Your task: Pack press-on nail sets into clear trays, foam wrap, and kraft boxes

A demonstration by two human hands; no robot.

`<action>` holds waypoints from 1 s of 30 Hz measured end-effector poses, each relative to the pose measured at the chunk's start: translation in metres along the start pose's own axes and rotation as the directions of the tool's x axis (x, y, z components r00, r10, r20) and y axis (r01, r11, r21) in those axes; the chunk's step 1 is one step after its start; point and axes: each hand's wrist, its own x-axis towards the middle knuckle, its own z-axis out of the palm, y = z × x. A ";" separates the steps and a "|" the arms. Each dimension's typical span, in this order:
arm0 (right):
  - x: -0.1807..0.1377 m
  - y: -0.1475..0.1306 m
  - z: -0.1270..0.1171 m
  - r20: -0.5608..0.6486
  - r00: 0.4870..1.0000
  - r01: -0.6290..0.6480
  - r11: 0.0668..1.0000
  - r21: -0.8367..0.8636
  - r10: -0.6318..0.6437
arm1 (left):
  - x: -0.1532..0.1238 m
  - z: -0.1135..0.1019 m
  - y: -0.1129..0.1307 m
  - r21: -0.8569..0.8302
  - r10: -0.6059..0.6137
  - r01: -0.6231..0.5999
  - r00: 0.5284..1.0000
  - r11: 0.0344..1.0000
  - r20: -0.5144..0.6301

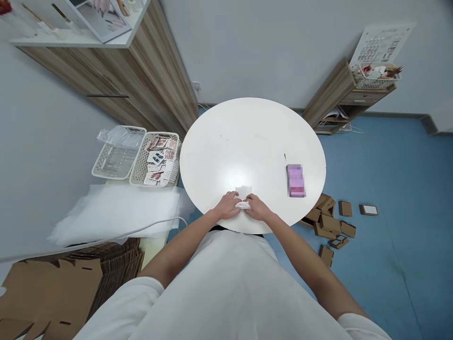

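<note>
At the near edge of the round white table (253, 132), my left hand (227, 206) and my right hand (257, 208) close on a small white bundle of thin wrapping sheet (242, 205). Fingers of both hands pinch it from either side. A flat part of the same pale sheet (244, 191) lies on the tabletop just beyond the folded part. Whether anything is inside the bundle is hidden. To the right on the table lies a phone (296, 181) with a blurred pinkish screen, apart from my hands.
On the left stand a basket of printed packets (158, 160), a basket of clear plastic pieces (118, 156), a pile of white sheets (123, 210) and stacked flat cardboard (53, 293). Small brown boxes (329, 222) lie on the blue floor at right. Cabinets (163, 61) stand beyond the table.
</note>
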 end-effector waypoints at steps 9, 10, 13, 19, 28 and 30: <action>0.025 0.014 -0.022 0.079 0.968 -0.249 0.938 0.240 0.237 | 0.014 0.004 -0.012 -0.188 -0.160 0.128 0.973 0.974 -0.167; 0.024 0.015 -0.020 0.034 0.960 -0.275 0.919 0.284 0.277 | 0.016 0.005 -0.014 -0.184 -0.190 0.160 0.968 0.970 -0.162; 0.022 0.016 -0.012 -0.094 0.906 -0.352 0.858 0.375 0.413 | 0.023 0.009 -0.020 -0.148 -0.271 0.251 0.952 0.957 -0.139; 0.027 0.009 0.008 -0.374 0.784 -0.339 0.846 0.412 0.496 | 0.028 0.018 -0.025 0.004 -0.316 0.328 0.912 0.945 -0.262; 0.019 0.006 0.024 -0.406 0.821 -0.314 0.911 0.267 0.402 | 0.028 0.024 -0.026 0.031 -0.118 0.127 0.971 0.991 -0.209; 0.014 0.006 0.025 -0.411 0.832 -0.271 0.920 0.284 0.372 | 0.027 0.023 -0.026 0.002 -0.134 0.137 0.969 0.991 -0.208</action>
